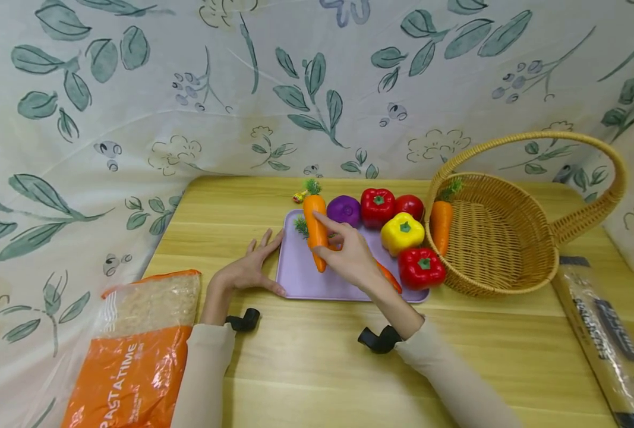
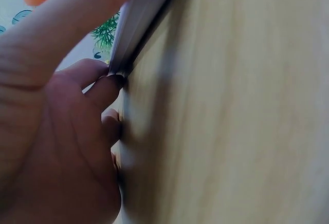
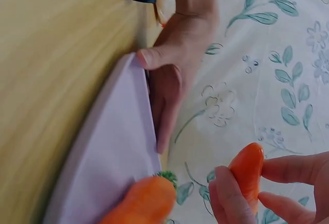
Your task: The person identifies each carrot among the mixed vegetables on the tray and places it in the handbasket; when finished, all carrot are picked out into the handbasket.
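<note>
My right hand (image 1: 351,252) pinches an orange carrot (image 1: 315,223) between thumb and fingers, its green top pointing away, over the lilac tray (image 1: 300,279). In the right wrist view the held carrot (image 3: 248,170) stands apart from the tray. My left hand (image 1: 247,267) touches the tray's left side with fingers spread, the thumb at the near corner. Partly hidden under my right hand and forearm, more carrot (image 1: 388,276) shows on the tray. A round purple vegetable (image 1: 344,210), red bell peppers (image 1: 421,268), a yellow bell pepper (image 1: 403,233) and a red round item (image 1: 410,206) sit towards its right.
A wicker basket (image 1: 552,261) with a tall handle stands right of the tray, a carrot (image 1: 441,226) inside against its wall. An orange pasta bag (image 1: 129,368) lies at the left, a long package (image 1: 605,345) at the right. A small colourful item (image 1: 298,197) lies behind the tray.
</note>
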The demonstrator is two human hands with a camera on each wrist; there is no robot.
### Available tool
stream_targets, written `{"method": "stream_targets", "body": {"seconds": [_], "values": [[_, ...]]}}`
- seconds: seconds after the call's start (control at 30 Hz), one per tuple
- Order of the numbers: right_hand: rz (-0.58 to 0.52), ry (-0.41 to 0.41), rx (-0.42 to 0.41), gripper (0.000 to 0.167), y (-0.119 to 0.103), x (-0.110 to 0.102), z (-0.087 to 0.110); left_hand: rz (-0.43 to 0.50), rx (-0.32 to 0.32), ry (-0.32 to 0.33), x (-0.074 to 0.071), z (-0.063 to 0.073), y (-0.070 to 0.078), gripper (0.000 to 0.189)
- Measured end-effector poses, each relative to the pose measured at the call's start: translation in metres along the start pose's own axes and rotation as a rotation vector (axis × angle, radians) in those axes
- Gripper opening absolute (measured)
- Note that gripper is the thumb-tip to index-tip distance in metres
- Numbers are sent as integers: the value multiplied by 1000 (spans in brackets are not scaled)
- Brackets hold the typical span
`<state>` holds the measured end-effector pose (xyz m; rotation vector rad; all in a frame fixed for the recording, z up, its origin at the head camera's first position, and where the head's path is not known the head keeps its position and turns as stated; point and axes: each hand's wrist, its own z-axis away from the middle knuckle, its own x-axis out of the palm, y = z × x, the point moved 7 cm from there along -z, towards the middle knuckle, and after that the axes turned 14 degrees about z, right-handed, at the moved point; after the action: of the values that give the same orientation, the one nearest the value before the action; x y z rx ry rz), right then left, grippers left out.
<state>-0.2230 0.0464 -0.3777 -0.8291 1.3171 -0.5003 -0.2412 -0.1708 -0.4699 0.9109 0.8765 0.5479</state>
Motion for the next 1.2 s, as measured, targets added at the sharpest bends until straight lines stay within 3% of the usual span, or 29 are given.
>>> {"method": "stream_targets", "body": {"seconds": [0.13, 0.4, 0.7, 1.0, 1.2], "values": [[0, -19, -11, 65, 8, -19, 5, 12, 3, -4, 0, 1, 2, 136], [-60, -67, 46, 66, 35, -56, 21, 28, 4, -8, 1, 0, 2, 136], [-126, -85, 47, 63, 45, -90, 49, 25, 3, -9, 1, 1, 2, 135], [-70, -120, 100, 66, 62, -111, 75, 23, 8, -11, 2, 1, 2, 135], [-5, -102, 67, 65, 75, -126, 95, 26, 8, -12, 1, 1, 1, 135]]}}
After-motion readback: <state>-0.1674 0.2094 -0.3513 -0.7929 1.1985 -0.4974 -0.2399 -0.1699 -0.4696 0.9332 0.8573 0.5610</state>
